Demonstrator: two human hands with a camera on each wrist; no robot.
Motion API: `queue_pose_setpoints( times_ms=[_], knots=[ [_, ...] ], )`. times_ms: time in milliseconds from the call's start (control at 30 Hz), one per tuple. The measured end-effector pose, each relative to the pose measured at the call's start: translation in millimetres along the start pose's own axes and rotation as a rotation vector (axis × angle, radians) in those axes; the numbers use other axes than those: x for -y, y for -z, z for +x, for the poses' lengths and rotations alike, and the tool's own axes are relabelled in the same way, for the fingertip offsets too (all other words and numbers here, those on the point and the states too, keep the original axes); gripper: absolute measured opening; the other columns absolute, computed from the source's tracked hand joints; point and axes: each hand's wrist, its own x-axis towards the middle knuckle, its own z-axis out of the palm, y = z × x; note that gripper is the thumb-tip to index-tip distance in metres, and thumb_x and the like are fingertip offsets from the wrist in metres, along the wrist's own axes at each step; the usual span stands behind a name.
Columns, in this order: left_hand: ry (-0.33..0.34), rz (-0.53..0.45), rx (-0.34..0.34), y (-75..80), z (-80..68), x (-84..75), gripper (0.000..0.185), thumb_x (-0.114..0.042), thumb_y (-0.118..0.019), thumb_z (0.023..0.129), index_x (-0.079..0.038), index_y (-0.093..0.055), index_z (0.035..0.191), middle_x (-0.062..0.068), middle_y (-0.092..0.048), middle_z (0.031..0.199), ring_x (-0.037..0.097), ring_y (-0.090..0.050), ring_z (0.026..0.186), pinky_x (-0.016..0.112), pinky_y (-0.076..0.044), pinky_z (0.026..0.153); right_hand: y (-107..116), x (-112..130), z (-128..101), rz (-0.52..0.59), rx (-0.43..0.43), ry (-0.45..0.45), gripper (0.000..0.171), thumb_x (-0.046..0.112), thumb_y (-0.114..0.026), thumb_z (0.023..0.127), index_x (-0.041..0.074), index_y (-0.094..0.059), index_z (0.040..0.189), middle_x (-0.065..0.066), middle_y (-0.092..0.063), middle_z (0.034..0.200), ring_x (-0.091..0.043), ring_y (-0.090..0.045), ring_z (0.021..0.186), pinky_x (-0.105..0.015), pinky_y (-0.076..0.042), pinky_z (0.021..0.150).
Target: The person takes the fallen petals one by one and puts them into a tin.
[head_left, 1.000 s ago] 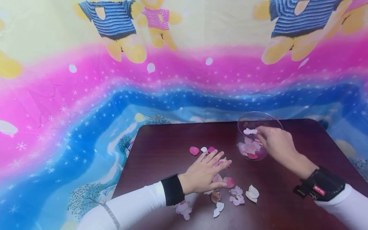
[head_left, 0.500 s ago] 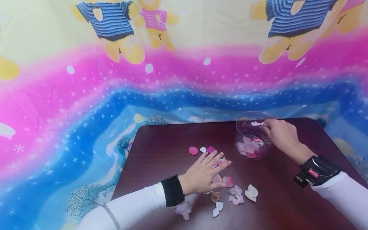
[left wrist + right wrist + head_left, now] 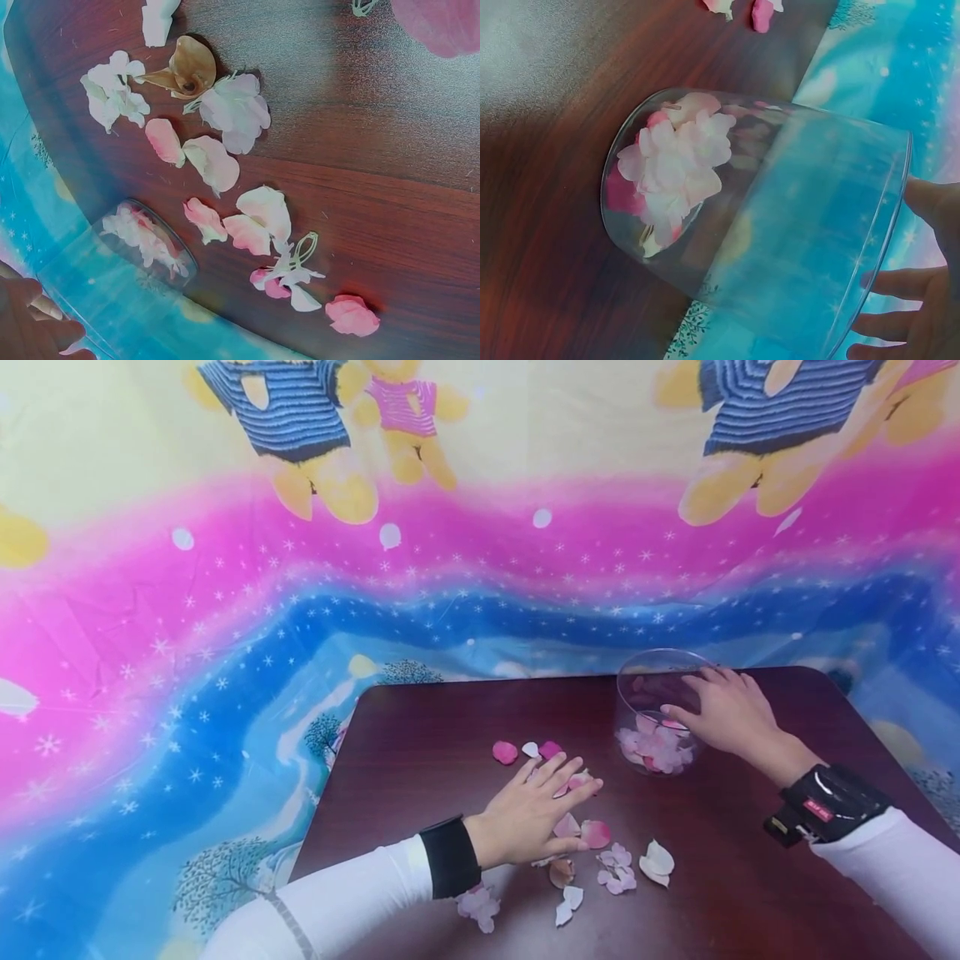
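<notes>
clear round jar of pink-white petals, right hand apparently spread over its rim.

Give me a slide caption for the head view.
Right hand at the clear cup of petals; left hand flat on loose petals.

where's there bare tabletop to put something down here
The far left of the table, behind the left hand, is bare up to the three petals. The near right patch between the white petal and the right sleeve is also free. Crowded: loose petals around the left hand, and the clear cup under the right hand.
</notes>
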Motion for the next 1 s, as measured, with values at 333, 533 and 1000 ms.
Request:
queue_pose_setpoints(
  times_ms=[333,533,1000],
  knots=[
    [0.021,-0.026,-0.011,1.0,1.5,4.3,0.081,-0.071,-0.047,0.095,-0.033,-0.021,0.162,0.002,-0.027,0.169,0.024,-0.022,0.158,0.051,-0.025,0.126,-2.8,11.0,-3.8,0.016,-0.035,0.016,0.08,0.062,-0.056,0.095,-0.002,-0.053,0.142,-0.034,-0.044,0.148,-0.056,-0.03,0.141,-0.074,-0.018,0.113],
    [0.079,-0.04,-0.033,-1.3,3.1,21.0,0.081,-0.07,-0.045,0.096,-0.033,-0.019,0.163,0.006,-0.027,0.169,0.028,-0.022,0.158,0.051,-0.024,0.126,-2.3,31.9,-10.7,0.053,-0.119,0.081,0.077,0.058,-0.061,0.093,0.006,-0.048,0.148,-0.031,-0.036,0.156,-0.054,-0.025,0.145,-0.073,-0.007,0.118],
    [0.221,-0.118,-0.021,-13.4,-17.1,63.8,0.079,-0.066,-0.05,0.096,-0.032,-0.023,0.162,0.009,-0.024,0.169,0.032,-0.021,0.157,0.055,-0.021,0.126,-28.4,85.4,-41.3,0.066,-0.097,0.34,0.077,0.059,-0.066,0.09,0.018,-0.046,0.153,-0.019,-0.033,0.164,-0.044,-0.023,0.153,-0.061,-0.013,0.124]
  ],
)
